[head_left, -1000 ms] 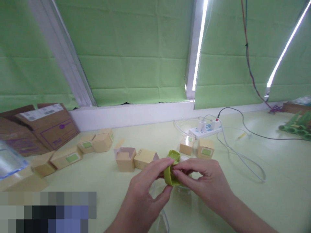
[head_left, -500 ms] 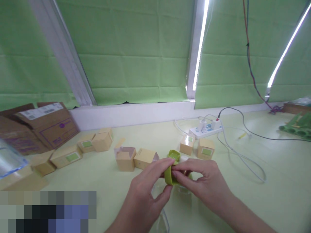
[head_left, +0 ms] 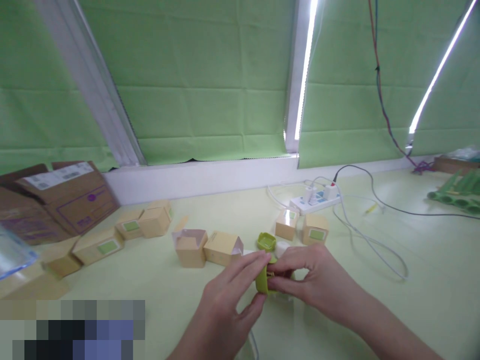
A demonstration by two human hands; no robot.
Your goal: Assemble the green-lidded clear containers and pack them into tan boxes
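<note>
My left hand (head_left: 225, 297) is closed around a small olive-green plastic cap-like part (head_left: 261, 282), held on its side with the hollow facing right. My right hand (head_left: 318, 272) pinches at that hollow, its fingertips partly inside. Something small and thin shows between them, too small to name. Just behind the hands, a second olive-green plastic piece (head_left: 266, 242) lies on the table beside a white rounded piece (head_left: 282, 248). Under my right hand a clear object is mostly hidden. To the left stand an open small carton (head_left: 191, 251) and another carton (head_left: 224, 247) lying against it.
Two small cartons (head_left: 315, 229) with green labels sit behind my right hand, near a white power strip (head_left: 315, 201) with cables. Several more cartons (head_left: 99, 245) line the left, before a large brown box (head_left: 82, 197). Green ridged parts (head_left: 455, 192) lie far right.
The green part in my hands has moved slightly down, and my right fingers reach a little differently into its hollow. The camera view has shifted slightly.
</note>
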